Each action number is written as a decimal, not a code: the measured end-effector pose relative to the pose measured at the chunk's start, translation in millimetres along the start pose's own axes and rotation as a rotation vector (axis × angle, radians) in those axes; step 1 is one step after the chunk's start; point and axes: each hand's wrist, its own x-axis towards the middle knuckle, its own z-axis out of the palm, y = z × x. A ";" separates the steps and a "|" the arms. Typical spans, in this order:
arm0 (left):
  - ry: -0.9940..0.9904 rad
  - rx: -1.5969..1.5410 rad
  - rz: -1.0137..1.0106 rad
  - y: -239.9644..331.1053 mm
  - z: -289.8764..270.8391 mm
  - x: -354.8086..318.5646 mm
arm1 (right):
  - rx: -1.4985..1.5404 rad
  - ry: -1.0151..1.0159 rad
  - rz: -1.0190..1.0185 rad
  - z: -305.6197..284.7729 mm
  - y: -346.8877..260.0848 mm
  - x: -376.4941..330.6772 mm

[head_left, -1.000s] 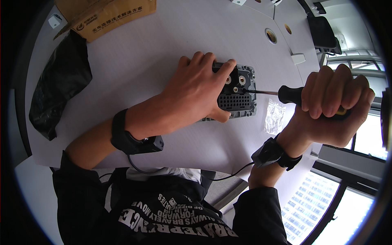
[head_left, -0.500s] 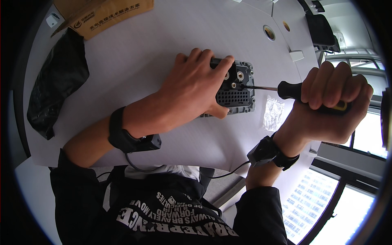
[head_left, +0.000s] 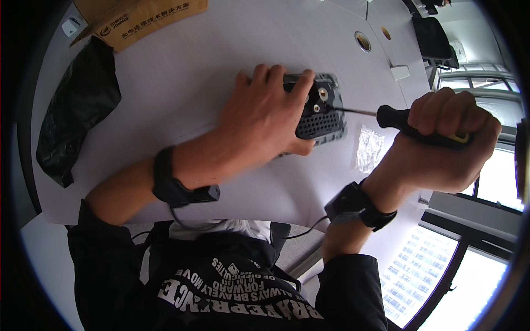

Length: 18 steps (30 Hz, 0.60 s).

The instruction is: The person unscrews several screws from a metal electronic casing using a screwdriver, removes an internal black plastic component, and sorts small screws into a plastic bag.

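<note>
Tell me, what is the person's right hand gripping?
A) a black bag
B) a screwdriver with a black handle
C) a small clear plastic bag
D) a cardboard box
B: the right hand is closed around the screwdriver, whose shaft reaches to the dark socket module that the left hand steadies.

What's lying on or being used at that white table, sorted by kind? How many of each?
Grey socket-like block under the left hand: 1
Screwdriver in the right hand: 1
Clear plastic bag: 1
Black bag: 1
Cardboard box: 1
Small white block: 1
Total: 6
</note>
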 end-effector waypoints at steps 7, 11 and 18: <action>0.072 0.054 -0.009 4.0 3.9 -2.9 | -0.268 0.175 -0.058 21.8 7.3 -2.7; -0.011 0.078 -0.063 2.6 4.0 -2.2 | -0.304 0.187 -0.088 17.2 8.0 12.4; 0.008 0.083 -0.044 2.7 5.1 -4.1 | -0.493 0.133 0.040 -10.9 9.6 18.6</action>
